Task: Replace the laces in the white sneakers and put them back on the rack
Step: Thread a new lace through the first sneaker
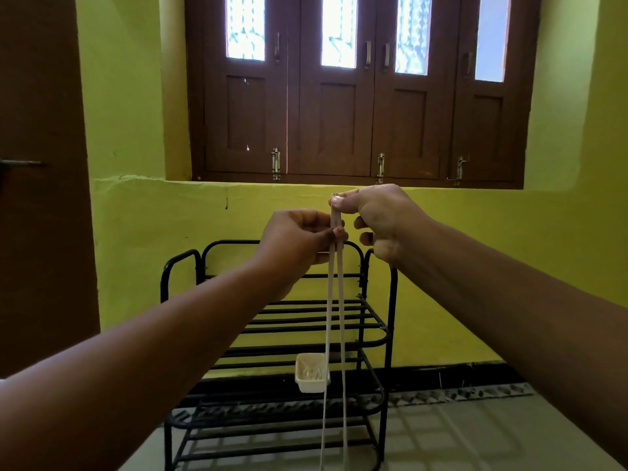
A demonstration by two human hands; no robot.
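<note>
**Both hands hold a white lace up before the shoe rack**

While both bare forearms reach forward into the middle of the view, the two hands meet in front of the yellow wall (136, 232), just below the sill of the brown wooden shuttered window (360, 96). The right hand (377, 215) sits a little higher, its thumb and forefinger pressed together on the top ends of a flat white shoelace (334, 321), while its other fingers curl loosely below and touch nothing. The left hand (299, 243) sits just beside it and slightly lower, pinching the same lace between thumb and fingertips a short way down, its remaining fingers folded in toward the palm. From the two pinches the lace hangs as a pair of strands that run nearly parallel, spread slightly on the way down, and pass out of the bottom edge of the view.

Behind the strands stands a black metal tube shoe rack (373, 338) with several barred shelves, set against the wall on the pale tiled floor (458, 436). A small white rectangular plastic tub (311, 373) rests on one of the lower shelves, just left of the hanging strands; its contents are too blurred to tell. A dark brown wooden door (40, 164) fills the left edge.
</note>
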